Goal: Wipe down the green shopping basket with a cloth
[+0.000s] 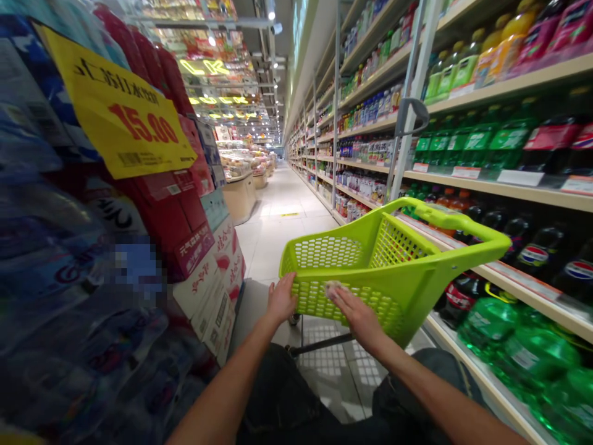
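A lime-green plastic shopping basket on wheels (398,272) stands in the aisle just ahead of me, tilted, with its handle to the right. My left hand (281,300) grips the basket's near left corner, fingers curled over the rim. My right hand (352,309) lies against the perforated near wall, fingers pressed on a small whitish cloth or wipe (334,288). The basket's inside looks empty from here.
Shelves of bottled drinks (504,142) run along the right side. On the left rise stacked red cartons and shrink-wrapped packs with a yellow price sign (125,117). A tiled aisle (282,216) stretches ahead, with low display stands further on at the left.
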A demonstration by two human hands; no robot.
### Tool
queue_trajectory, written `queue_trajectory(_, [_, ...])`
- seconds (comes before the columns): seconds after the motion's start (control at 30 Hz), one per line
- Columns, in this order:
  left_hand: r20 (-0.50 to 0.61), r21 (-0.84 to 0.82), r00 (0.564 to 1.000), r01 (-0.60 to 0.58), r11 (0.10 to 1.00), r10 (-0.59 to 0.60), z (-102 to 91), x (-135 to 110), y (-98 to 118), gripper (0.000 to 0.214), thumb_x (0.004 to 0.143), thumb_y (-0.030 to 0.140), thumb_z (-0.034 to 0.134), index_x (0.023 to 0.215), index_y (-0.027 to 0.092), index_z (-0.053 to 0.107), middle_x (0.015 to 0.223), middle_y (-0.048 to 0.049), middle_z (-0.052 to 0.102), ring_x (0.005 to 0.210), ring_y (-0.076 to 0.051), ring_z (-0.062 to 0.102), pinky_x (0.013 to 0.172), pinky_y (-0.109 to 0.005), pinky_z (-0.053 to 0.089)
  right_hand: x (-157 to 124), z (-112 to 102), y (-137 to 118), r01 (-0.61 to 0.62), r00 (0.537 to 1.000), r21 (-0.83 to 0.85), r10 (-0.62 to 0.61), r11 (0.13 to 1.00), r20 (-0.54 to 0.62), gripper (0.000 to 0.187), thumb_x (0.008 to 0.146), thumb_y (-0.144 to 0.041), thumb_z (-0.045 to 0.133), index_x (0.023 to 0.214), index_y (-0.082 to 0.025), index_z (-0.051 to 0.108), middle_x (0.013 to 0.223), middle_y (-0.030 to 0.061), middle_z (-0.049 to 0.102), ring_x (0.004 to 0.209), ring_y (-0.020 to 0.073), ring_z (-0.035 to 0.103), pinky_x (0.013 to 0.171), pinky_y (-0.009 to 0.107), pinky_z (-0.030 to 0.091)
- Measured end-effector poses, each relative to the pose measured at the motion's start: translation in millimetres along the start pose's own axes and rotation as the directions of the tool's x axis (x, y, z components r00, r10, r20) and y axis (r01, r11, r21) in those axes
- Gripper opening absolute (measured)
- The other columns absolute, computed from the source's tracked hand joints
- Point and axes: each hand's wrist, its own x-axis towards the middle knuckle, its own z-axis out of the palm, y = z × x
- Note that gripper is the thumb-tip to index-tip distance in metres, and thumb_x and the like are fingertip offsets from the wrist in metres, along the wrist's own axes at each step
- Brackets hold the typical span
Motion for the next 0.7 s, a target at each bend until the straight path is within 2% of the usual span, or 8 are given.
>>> queue_trajectory(0.07, [0.02, -0.014, 1.0, 0.01, 1.0, -0.01, -6.6, 4, -6, 0.068, 0.069, 0.004, 0.038, 0.134, 0.019, 0.027, 0.133, -0.0018, 0.044, 0.123, -0.013, 0.038, 0.105, -0.031, 0.025, 34, 5, -16, 0.013, 0.998, 0.015, -0.012, 1.0, -0.059, 0.053, 0.081, -0.001, 0.032, 0.131, -0.017, 0.037, 0.134, 0.0068, 0.042, 0.128, 0.0177, 0.03, 0.102, 0.037, 0.035])
queue_trajectory(0.13, [0.035, -0.021, 0.999, 0.035, 0.999, -0.034, -12.1, 7, -11, 0.069, 0.069, 0.003, 0.036, 0.135, 0.02, 0.025, 0.13, -0.0007, 0.048, 0.119, -0.012, 0.042, 0.102, -0.028, 0.029, 52, 18, -32, 0.024, 0.998, 0.01, -0.023, 1.0, -0.058, 0.049, 0.082, -0.003, 0.034, 0.129, -0.016, 0.041, 0.13, 0.0081, 0.047, 0.126, 0.019, 0.033, 0.1, 0.038, 0.037])
queue_trajectory(0.27, [0.047, -0.021, 0.997, 0.061, 0.998, -0.06, -16.1, 3, -15, 0.069, 0.067, 0.002, 0.036, 0.133, 0.021, 0.03, 0.132, -0.0017, 0.046, 0.121, -0.013, 0.041, 0.104, -0.032, 0.028, 47, 50, -54, 0.069, 0.997, -0.018, -0.068, 0.997, 0.048, 0.044, 0.081, -0.004, 0.038, 0.121, -0.019, 0.05, 0.115, 0.0066, 0.06, 0.115, 0.0194, 0.046, 0.092, 0.036, 0.043])
queue_trajectory(0.33, [0.052, -0.021, 0.997, 0.052, 0.998, -0.05, -14.8, 1, -15, 0.069, 0.066, 0.002, 0.036, 0.132, 0.02, 0.032, 0.134, -0.0021, 0.044, 0.123, -0.013, 0.038, 0.105, -0.032, 0.026, 47, 56, -59, 0.081, 0.995, -0.021, -0.079, 0.996, 0.064, 0.044, 0.082, -0.006, 0.039, 0.121, -0.02, 0.05, 0.116, 0.0055, 0.059, 0.112, 0.0187, 0.049, 0.092, 0.034, 0.043])
queue_trajectory(0.43, [0.056, -0.02, 0.998, 0.039, 0.999, -0.038, -10.9, -2, -15, 0.068, 0.067, 0.002, 0.035, 0.132, 0.019, 0.031, 0.137, -0.0028, 0.04, 0.125, -0.013, 0.035, 0.106, -0.033, 0.024, 60, 51, -60, 0.041, 0.998, -0.039, -0.039, 0.998, 0.048, 0.043, 0.083, -0.009, 0.039, 0.125, -0.018, 0.047, 0.126, 0.0079, 0.051, 0.112, 0.0206, 0.048, 0.093, 0.036, 0.042])
queue_trajectory(0.5, [0.056, -0.014, 0.998, 0.037, 0.999, -0.036, -8.5, -2, -15, 0.068, 0.067, 0.002, 0.034, 0.133, 0.018, 0.03, 0.138, -0.0033, 0.037, 0.126, -0.013, 0.033, 0.106, -0.035, 0.023, 65, 46, -60, 0.023, 0.999, -0.058, -0.02, 0.998, 0.045, 0.04, 0.083, -0.009, 0.04, 0.121, -0.017, 0.05, 0.124, 0.009, 0.053, 0.108, 0.022, 0.051, 0.089, 0.037, 0.044])
queue_trajectory(0.63, [0.064, 0.015, 0.997, 0.036, 0.999, -0.037, -5.4, -3, -14, 0.07, 0.067, 0.002, 0.033, 0.134, 0.02, 0.028, 0.139, -0.0033, 0.036, 0.128, -0.015, 0.031, 0.106, -0.042, 0.021, 44, 36, -56, 0.039, 0.998, -0.072, -0.036, 0.997, 0.049, 0.035, 0.08, -0.005, 0.041, 0.104, -0.019, 0.062, 0.098, 0.0056, 0.067, 0.086, 0.0188, 0.059, 0.074, 0.03, 0.049])
queue_trajectory(0.7, [0.069, 0.038, 0.997, 0.026, 0.999, -0.029, -4.0, -4, -12, 0.07, 0.067, 0.002, 0.034, 0.133, 0.022, 0.029, 0.14, -0.003, 0.035, 0.128, -0.017, 0.029, 0.106, -0.046, 0.02, 34, 25, -45, 0.028, 0.999, -0.075, -0.025, 0.997, 0.031, 0.039, 0.08, -0.004, 0.039, 0.108, -0.02, 0.06, 0.101, 0.0049, 0.066, 0.087, 0.0182, 0.059, 0.076, 0.03, 0.048])
